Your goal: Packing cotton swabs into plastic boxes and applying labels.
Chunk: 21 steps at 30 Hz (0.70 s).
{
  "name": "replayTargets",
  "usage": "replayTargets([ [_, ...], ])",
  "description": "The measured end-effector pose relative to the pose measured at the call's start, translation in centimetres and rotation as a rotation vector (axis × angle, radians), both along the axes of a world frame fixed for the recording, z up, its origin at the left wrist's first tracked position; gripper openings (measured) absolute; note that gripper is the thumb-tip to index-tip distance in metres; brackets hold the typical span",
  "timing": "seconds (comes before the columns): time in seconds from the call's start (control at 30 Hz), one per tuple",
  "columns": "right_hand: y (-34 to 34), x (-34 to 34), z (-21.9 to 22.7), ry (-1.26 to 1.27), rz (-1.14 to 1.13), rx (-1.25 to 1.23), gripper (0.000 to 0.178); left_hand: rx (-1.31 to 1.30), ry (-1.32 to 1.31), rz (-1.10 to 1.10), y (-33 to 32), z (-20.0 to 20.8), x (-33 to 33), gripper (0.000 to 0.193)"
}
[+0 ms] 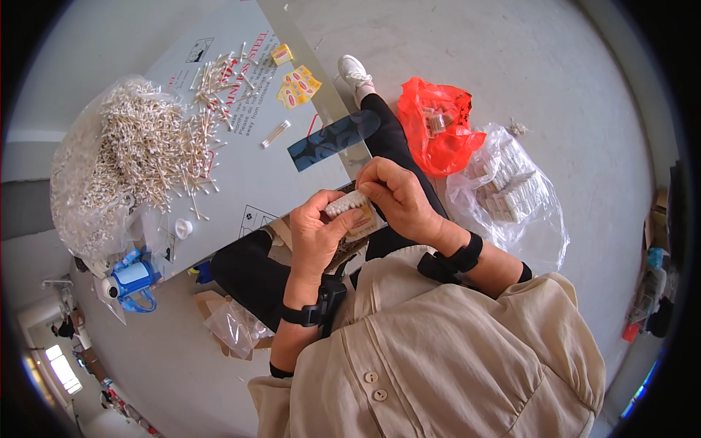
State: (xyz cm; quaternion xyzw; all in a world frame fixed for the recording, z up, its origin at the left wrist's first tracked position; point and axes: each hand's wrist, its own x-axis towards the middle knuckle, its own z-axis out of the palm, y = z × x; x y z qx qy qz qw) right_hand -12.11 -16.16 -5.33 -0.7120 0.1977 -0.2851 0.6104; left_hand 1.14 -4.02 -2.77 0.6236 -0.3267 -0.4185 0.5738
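A small pack of cotton swabs (346,204), its white tips packed in rows and a yellow label on its side, is held above my lap. My left hand (315,225) grips it, thumb across the front and fingers behind. My right hand (400,198) is closed, with thumb and index finger pinched at the pack's upper right edge; whether a thin film lies between them is too small to tell. Left of my hands, a big heap of loose cotton swabs (142,139) spills from a clear plastic bag onto the table (241,175).
Yellow labels (298,87), a small yellow box (281,54) and a short clear tube of swabs (276,133) lie on the table. A blue bottle (133,281) stands at its near left. On the floor sit a red bag (431,139) and a clear bag of white packs (511,191).
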Motion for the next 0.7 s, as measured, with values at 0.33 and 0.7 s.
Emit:
replayTargets([
  [0.33, 0.0, -0.6, -0.4, 0.239, 0.34, 0.511, 0.026, -0.135, 0.177, 0.281, 0.3, -1.4, 0.8, 0.023],
  [0.7, -0.1, -0.7, -0.9, 0.248, 0.365, 0.479, 0.017, -0.084, 0.202, 0.306, 0.3, -1.7, 1.5, 0.019],
])
